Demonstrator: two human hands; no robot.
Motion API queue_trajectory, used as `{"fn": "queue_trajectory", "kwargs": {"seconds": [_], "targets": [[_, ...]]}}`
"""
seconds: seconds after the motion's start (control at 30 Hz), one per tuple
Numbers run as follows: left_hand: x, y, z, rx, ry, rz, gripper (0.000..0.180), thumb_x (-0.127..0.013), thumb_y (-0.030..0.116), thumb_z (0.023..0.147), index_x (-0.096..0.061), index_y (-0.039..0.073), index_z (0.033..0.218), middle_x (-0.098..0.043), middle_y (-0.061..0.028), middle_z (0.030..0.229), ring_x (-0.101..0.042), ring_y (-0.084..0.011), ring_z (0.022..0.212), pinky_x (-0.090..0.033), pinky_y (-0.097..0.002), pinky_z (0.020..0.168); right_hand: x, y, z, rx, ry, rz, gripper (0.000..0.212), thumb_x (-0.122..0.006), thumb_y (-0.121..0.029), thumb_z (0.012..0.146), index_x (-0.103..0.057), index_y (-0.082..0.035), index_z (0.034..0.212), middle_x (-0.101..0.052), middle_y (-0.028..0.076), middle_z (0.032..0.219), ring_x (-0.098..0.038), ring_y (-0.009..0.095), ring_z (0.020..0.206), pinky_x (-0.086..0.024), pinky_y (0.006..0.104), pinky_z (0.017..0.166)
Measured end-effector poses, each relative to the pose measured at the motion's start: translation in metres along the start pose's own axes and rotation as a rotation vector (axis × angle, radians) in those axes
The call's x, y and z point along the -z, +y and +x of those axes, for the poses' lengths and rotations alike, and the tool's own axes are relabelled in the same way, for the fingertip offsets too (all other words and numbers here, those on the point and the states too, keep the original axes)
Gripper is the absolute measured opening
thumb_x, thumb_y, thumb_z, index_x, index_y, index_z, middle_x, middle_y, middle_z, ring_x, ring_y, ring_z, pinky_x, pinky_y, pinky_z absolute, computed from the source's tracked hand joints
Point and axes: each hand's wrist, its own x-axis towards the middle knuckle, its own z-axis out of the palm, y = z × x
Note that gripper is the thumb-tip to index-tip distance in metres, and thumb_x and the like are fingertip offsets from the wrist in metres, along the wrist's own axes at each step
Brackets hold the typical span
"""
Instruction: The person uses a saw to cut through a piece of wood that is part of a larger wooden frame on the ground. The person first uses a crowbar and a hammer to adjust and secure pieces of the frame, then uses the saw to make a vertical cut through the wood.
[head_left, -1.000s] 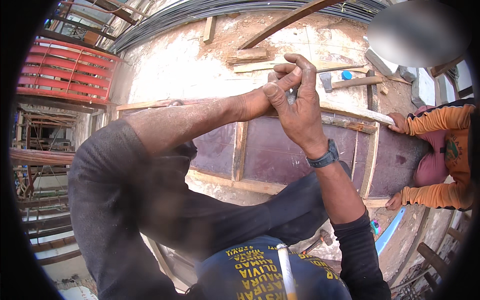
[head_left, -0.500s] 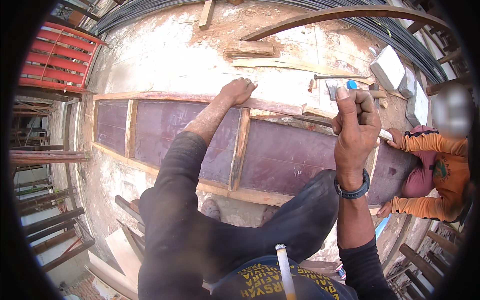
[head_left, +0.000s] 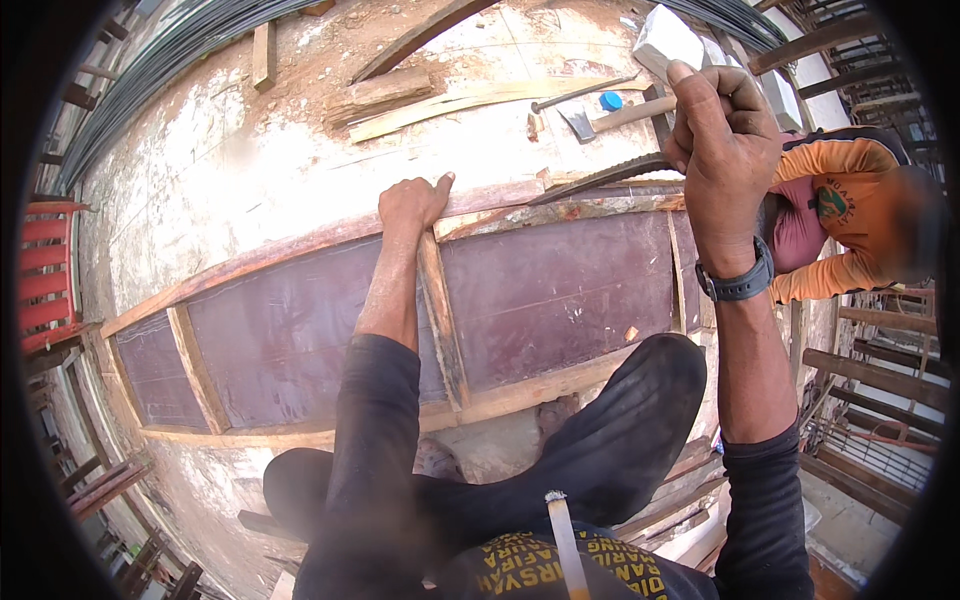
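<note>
"Maroon sheeting (head_left: 560,300) filled the wooden frame (head_left: 443,320). Where did that frame lie?"

"Flat on the ground, stretched across the view, just in front of the person's feet (head_left: 440,458)."

"And the left grip (head_left: 408,208)?"

"It rested at the far rail, beside the spot where a middle crosspiece met it, its thumb pointing off to the right. The fingertips were hidden, so nobody could tell whether it clenched the wood."

"What about the right grip (head_left: 728,135)?"

"Raised, above a dark wristwatch (head_left: 738,278), with its fingers folded and its thumb upward. Whether it grasped anything could not be told. A dark strip (head_left: 605,178) ran from the far rail toward it, but contact between the two was unclear."

"Did anything lie beyond the frame?"

"A tool with a wooden handle (head_left: 632,113) and a grey metal head, just beside a round blue piece (head_left: 611,101). Timber offcuts (head_left: 380,95) lay farther left."

"Was anyone else around?"

"A co-worker, whose orange sleeve (head_left: 838,277) showed at the right, behind the raised wrist."
</note>
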Motion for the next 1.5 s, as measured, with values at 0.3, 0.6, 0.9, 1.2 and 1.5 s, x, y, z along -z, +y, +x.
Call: {"fn": "queue_trajectory", "kwargs": {"seconds": [0.3,0.6,0.9,1.2,1.5], "targets": [[-0.005,-0.004,-0.011,0.009,0.056,-0.016,0.076,-0.040,0.064,0.096,-0.080,0.000,0.098,-0.076,-0.0234,0.093,-0.074,-0.0370,0.092,-0.056,-0.0455,0.081,-0.024,0.000,0.035,0.084,-0.011,-0.341,0.021,-0.068,-0.018,0.091,-0.067,0.000,0.081,-0.060,0.003,0.065,-0.059,0.011,0.061,-0.044,0.0288,0.051],[0.002,-0.002,-0.013,0.031,-0.039,-0.057,0.071,-0.040,0.057,0.094,-0.076,-0.004,0.107,-0.073,-0.0281,0.107,-0.070,-0.0418,0.104,-0.052,-0.0470,0.094,-0.044,0.007,0.062,-0.059,-0.046,-0.240,0.017,-0.070,-0.015,0.090,-0.062,-0.004,0.079,-0.058,-0.001,0.066,-0.050,0.007,0.051,-0.038,0.0250,0.043],[-0.003,0.005,-0.017,0.002,-0.008,-0.037,0.080,-0.040,0.069,0.095,-0.079,-0.001,0.100,-0.076,-0.0248,0.098,-0.074,-0.0372,0.097,-0.055,-0.0454,0.083,-0.003,0.022,0.047,-0.050,-0.187,0.053,0.022,-0.073,-0.021,0.097,-0.060,-0.007,0.088,-0.043,-0.008,0.062,-0.031,0.001,0.049,-0.026,0.0221,0.044],[0.006,0.015,-0.012,-0.156,-0.114,-0.012,0.089,-0.026,0.071,0.101,-0.078,-0.001,0.104,-0.074,-0.0265,0.105,-0.071,-0.0394,0.103,-0.052,-0.0486,0.092,-0.035,-0.029,-0.083,-0.246,-0.141,0.204,0.016,-0.053,-0.015,0.105,-0.061,-0.003,0.108,-0.055,-0.004,0.075,-0.051,0.006,0.065,-0.041,0.0209,0.060],[0.018,0.019,-0.028,-0.197,-0.040,0.023,0.084,-0.025,0.061,0.105,-0.076,-0.005,0.097,-0.073,-0.0277,0.099,-0.070,-0.0423,0.097,-0.052,-0.0516,0.091,0.020,-0.025,-0.179,-0.200,-0.054,0.177,0.014,-0.046,-0.014,0.102,-0.057,-0.004,0.103,-0.041,-0.003,0.066,-0.032,0.004,0.053,-0.041,0.0290,0.069]]}}
